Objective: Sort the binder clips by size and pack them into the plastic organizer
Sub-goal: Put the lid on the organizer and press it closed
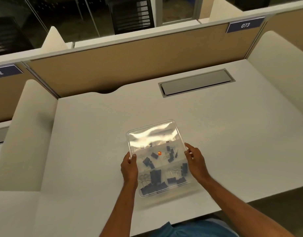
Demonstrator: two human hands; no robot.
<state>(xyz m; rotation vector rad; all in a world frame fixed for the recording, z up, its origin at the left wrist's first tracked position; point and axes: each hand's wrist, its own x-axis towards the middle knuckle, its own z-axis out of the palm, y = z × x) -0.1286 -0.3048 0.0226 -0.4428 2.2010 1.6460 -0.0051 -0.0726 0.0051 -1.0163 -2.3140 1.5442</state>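
Clear plastic organizer (147, 132) held between both hands over the near middle of the white desk (96, 125), long axis running away from the body and leaning a little to the right at its far end

Left hand (129, 170) clasped on the left long edge, thumb over the rim, fingers hidden beneath; right hand (196, 162) clasped on the right long edge a little farther out, thumb and fingertips curled over the rim. Both equally near, one to each side, box squarely between them, so any setting down or turning likely to take both at once

Lid seemingly shut: glossy, thin, see-through, throwing a broad glare across the far half. Rounded corners, shallow walls, faint dividers showing through. Impossible to tell whether the box rests on the desk or hangs just above it

Binder clips (155, 177) already inside: dark bodies with thin wire handles, larger ones crowded in the two nearest compartments, smaller ones (170, 153) scattered in the middle row, far row mostly lost in the glare. Tiny orange spot (159, 153) near the middle, nature unclear

Desk surface smooth, matt, pale; grey hinged cable flap (196, 83) set in toward the back right; tan fabric partition (130, 62) behind, numbered plate (245, 25) on top

Sorting seemingly done, no loose clips visible on the desk
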